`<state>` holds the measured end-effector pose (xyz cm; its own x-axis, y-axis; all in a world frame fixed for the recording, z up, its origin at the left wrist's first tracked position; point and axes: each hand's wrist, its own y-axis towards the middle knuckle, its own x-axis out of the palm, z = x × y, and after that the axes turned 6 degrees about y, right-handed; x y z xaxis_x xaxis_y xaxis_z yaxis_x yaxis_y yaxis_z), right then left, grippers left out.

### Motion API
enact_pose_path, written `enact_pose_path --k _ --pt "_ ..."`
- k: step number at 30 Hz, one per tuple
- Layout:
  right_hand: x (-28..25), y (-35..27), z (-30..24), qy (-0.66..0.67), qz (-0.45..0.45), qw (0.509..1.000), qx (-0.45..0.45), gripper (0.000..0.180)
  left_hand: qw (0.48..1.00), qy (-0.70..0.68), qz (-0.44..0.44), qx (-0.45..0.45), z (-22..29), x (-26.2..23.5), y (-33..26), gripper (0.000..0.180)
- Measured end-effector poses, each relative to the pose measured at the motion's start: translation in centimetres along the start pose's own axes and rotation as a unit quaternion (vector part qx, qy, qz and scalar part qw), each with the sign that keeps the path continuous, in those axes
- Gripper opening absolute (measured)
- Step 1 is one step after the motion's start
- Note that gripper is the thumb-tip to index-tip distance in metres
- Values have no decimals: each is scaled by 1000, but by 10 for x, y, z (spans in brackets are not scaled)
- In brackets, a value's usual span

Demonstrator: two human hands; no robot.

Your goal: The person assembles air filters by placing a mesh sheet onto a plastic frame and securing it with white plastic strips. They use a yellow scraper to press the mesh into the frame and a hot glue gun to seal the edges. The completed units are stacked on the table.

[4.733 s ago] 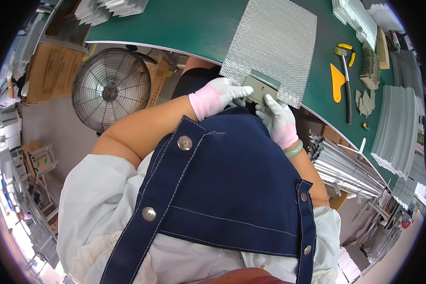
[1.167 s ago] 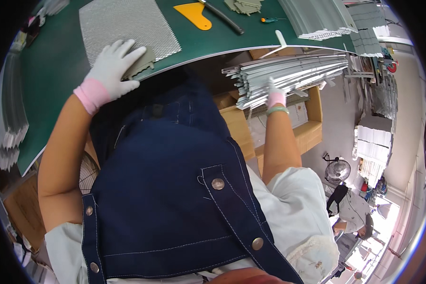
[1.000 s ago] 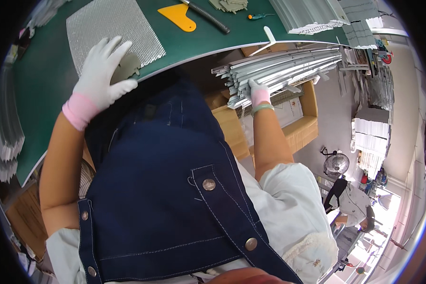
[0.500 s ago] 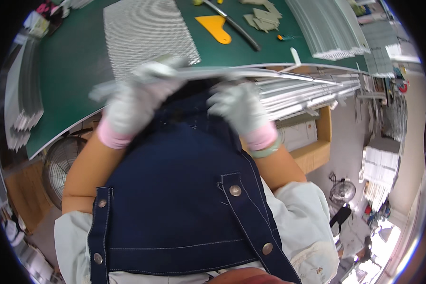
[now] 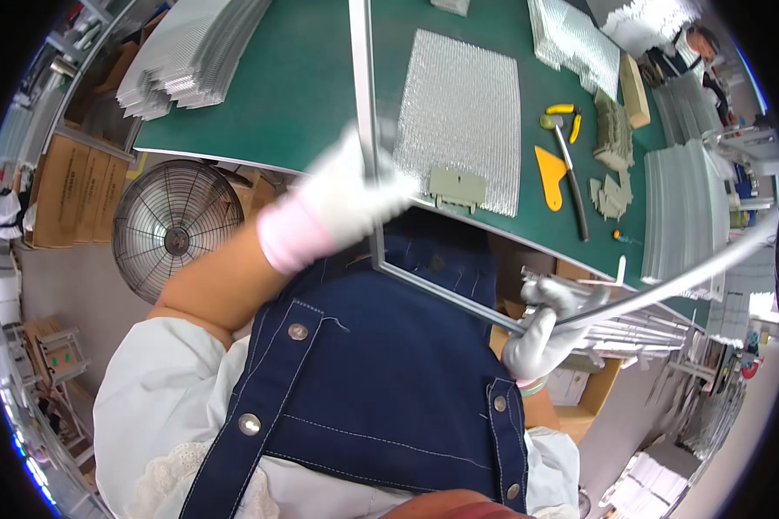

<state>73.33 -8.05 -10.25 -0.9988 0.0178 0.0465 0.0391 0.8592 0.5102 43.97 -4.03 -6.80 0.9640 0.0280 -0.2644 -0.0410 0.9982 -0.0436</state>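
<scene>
Over apron (image 5: 381,372): metal frame (image 5: 448,296), long sides pointing forward and right.

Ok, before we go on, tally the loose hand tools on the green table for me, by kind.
Hammer, black grip: 1
Yellow scraper: 1
Yellow-handled pliers: 1
Small screwdriver: 1
Total: 4
</scene>
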Motion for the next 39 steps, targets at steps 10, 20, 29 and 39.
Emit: enact_pose_path --k 10,20,29,39 --pt "14 82 25 -187 -117 922 318 46 986 147 59 60 -33 3 31 49" --pt "7 30 86 -281 -151 918 234 37 944 314 90 -43 -65 -2 -6 33" --pt "12 -3 88 110 -13 849 517 21 958 -171 -1 -229 -101 9 -25 33" --pt "15 0 96 110 14 865 490 19 961 -86 -10 -264 -113 -9 -35 26"
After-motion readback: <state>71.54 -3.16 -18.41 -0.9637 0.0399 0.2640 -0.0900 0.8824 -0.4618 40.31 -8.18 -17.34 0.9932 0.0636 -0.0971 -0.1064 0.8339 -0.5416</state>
